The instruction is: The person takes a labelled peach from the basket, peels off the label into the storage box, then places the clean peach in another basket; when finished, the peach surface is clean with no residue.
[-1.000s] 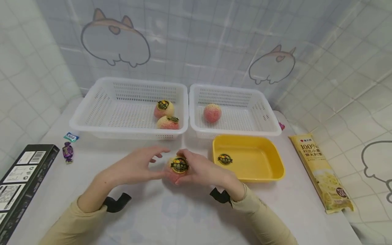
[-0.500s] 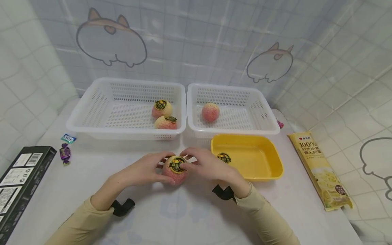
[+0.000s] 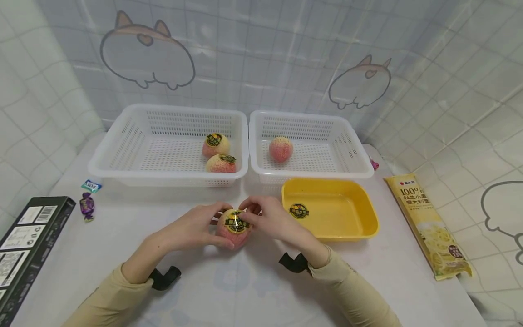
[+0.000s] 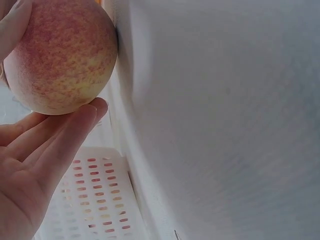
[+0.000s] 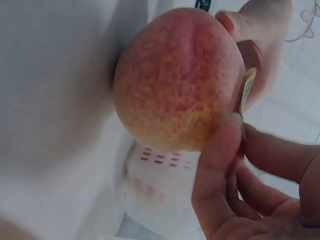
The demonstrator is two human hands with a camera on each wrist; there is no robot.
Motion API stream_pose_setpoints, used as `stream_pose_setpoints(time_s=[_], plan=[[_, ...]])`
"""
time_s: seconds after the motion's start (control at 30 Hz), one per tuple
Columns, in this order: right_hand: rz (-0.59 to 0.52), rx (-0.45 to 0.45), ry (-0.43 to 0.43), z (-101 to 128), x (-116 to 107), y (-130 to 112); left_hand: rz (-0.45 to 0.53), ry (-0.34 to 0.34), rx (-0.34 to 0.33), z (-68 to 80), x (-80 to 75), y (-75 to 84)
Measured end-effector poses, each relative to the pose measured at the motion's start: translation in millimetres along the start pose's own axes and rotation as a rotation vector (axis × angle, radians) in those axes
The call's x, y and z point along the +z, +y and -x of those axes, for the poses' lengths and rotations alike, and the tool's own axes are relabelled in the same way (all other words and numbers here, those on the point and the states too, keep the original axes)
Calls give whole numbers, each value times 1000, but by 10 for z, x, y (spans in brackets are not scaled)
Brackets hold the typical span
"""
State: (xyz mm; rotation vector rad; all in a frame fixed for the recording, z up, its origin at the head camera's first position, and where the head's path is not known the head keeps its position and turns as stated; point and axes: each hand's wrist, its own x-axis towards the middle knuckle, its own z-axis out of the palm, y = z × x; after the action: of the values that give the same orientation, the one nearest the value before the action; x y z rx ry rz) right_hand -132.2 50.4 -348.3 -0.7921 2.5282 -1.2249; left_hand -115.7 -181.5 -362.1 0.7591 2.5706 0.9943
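A pink and yellow peach (image 3: 231,242) rests on the white table between both hands. My left hand (image 3: 195,230) grips its left side, thumb in front and fingers behind. On the peach's upper face is a round black and gold sticker (image 3: 235,223). With thumb and forefinger, my right hand (image 3: 273,221) pinches the edge of that sticker. In the right wrist view, part of the sticker (image 5: 248,86) stands away from the peach's skin above the pinching fingertips. The left wrist view shows the bare red underside of the peach (image 4: 62,55) against the left fingers.
Behind the hands stand a white basket (image 3: 163,178) with two stickered peaches and another basket (image 3: 314,175) with one peach showing no sticker. A yellow tray (image 3: 339,213) holds a loose sticker (image 3: 299,211). Candies (image 3: 87,205) and a black box (image 3: 30,245) lie left, a pasta packet (image 3: 429,227) right.
My left hand has moved right and taken hold of the peach. The right hand has let go of the fruit, and its thumb and forefinger have come together on the sticker's edge.
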Motion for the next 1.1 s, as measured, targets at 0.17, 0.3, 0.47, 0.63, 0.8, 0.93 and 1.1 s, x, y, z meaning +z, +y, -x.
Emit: stream_pose_setpoints(time_s=[0.17, 0.3, 0.47, 0.63, 0.8, 0.93, 1.1], plan=[[41, -52, 70, 24, 23, -39, -11, 4, -3, 5, 2, 0], [75, -139, 120, 59, 44, -83, -14, 6, -2, 11, -1, -4], [101, -253, 182, 107, 53, -140, -11, 5, 0, 8, 2, -13], [75, -300, 206, 182, -27, -237, -8, 4, -14, 4, -3, -17], [-9, -207, 130, 273, -184, -241, -18, 0, -44, 5, -11, -9], [-32, -116, 104, 340, -334, -155, -25, -2, -55, 10, -10, 1], [-42, -56, 112, 385, -499, -24, -32, -2, -53, 8, -5, 0]])
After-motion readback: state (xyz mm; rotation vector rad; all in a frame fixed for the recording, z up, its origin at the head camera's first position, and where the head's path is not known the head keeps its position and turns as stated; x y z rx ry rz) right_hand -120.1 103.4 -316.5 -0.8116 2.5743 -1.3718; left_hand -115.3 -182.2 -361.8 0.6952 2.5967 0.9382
